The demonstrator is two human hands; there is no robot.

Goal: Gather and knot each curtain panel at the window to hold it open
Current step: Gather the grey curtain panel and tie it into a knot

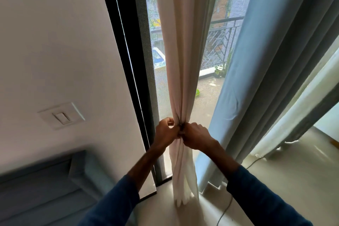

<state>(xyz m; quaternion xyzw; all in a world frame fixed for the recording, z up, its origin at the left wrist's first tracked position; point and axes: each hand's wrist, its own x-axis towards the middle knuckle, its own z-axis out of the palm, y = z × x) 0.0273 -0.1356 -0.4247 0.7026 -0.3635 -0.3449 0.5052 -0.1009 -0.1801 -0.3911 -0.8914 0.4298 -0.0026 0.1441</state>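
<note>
From your head camera, your left hand (166,132) and right hand (195,136) meet at the cream curtain panel (180,60), which hangs gathered into a narrow bunch in front of the window (211,86). Your fingers (169,122) on both hands are curled tight around the fabric at the pinched waist, knuckles nearly touching. Below your grip the cloth falls loose to the floor (275,180). The blue-grey curtain panel (266,69) hangs ungathered just to the right. A wall switch (61,116) sits on the left wall.
</note>
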